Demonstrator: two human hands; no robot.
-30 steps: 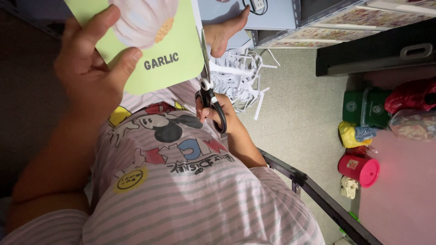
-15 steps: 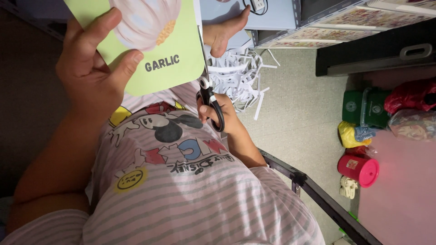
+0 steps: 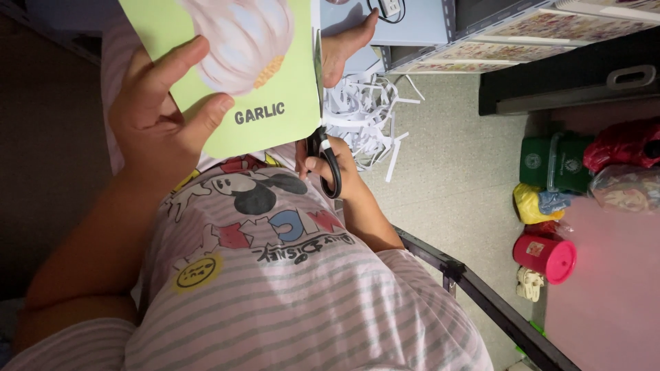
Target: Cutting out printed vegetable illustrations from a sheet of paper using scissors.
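My left hand (image 3: 155, 117) grips a light green picture card (image 3: 234, 130) showing a garlic bulb, thumb across its front. My right hand (image 3: 350, 182) holds black-handled scissors (image 3: 328, 165), fingers through the loops. The blades run up along the card's right edge, where a thin white margin shows. Both hands are just above my striped shirt with a cartoon print (image 3: 275, 227). My bare foot (image 3: 344, 45) rests beyond the card.
A heap of white paper strips (image 3: 361, 117) lies on the floor by the foot. At the right stand a green toy bin (image 3: 553, 165), a yellow bag (image 3: 533, 205) and a red tub (image 3: 546, 257). A black metal bar (image 3: 481, 295) crosses beside my right arm.
The scissors and my right hand have slid a little toward my body along the card's right edge. The card stays in my left hand.
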